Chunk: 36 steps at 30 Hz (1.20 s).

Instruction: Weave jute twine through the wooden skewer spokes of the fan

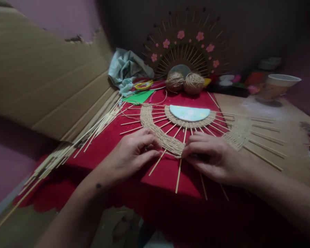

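Note:
A half-round woven fan (167,139) of thin sticks and twine lies on the red cloth, its sticks spreading toward me. Its inner rim of woven twine borders a pale blue half-disc (189,113). My left hand (138,148) is closed at the outer edge of the woven band, thumb against the fingers. From there a thin strand of twine (170,154) runs along the band's edge to my right hand (212,155). That hand is closed too, its fingertips pinching at the edge beside a stick. What lies inside the fingers is mostly hidden.
Loose sticks (93,127) lie at the left beside a cardboard sheet (49,69). Behind are two twine balls (193,82), yellow-handled scissors (144,85), green paper (139,97), a crumpled cloth (127,67) and a flowered fan (181,34). A cup (279,86) stands at right.

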### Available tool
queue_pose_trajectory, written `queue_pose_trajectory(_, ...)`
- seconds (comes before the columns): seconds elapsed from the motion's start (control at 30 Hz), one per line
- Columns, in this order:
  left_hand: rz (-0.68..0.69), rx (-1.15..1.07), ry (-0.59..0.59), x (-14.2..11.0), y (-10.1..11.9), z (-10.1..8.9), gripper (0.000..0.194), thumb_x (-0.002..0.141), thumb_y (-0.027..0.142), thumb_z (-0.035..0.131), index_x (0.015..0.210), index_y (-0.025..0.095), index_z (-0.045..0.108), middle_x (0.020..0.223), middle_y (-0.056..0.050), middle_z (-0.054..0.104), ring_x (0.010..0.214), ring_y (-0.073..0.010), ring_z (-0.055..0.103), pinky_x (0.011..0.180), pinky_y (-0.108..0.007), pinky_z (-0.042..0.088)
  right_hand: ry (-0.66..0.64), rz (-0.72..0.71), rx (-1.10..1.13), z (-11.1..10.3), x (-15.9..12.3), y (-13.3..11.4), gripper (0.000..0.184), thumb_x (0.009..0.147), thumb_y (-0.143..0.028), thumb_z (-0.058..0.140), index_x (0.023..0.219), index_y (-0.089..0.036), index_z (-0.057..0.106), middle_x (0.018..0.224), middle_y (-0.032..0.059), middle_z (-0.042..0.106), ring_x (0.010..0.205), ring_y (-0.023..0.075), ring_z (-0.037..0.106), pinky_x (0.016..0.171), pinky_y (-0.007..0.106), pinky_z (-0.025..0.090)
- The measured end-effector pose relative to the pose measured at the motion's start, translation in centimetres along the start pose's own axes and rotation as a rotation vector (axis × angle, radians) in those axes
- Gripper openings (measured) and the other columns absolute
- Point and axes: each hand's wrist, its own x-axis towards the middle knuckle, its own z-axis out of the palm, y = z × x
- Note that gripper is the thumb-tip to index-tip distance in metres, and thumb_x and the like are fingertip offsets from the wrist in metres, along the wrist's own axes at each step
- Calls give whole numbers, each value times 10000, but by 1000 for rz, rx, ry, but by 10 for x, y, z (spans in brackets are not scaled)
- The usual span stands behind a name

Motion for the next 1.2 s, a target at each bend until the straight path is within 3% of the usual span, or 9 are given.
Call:
queue_pose_trajectory(0.53,25,167,23,-12,-5,0,116,872,196,536,850,176,648,905,-29,581,812,-121,549,737,-240,458,-6,-47,-23,5,-2,5,216,804,-70,482,858,-182,658,761,39,574,749,150,484,650,286,390)
queue_pose_trajectory(1.03,46,199,27,-28,0,3,131,889,213,524,881,187,653,907,-35,579,822,-139,512,733,-260,421,91,135,101,2,-3,2,186,737,-66,479,844,-178,581,772,16,599,696,118,543,632,250,450)
queue_pose_trajectory(1.2,83,243,19,-34,4,7,146,904,215,501,907,189,644,929,-40,578,835,-149,490,757,-282,402,241,279,187,-6,-3,5,118,771,-139,507,817,-191,602,767,19,614,686,131,558,579,260,443)
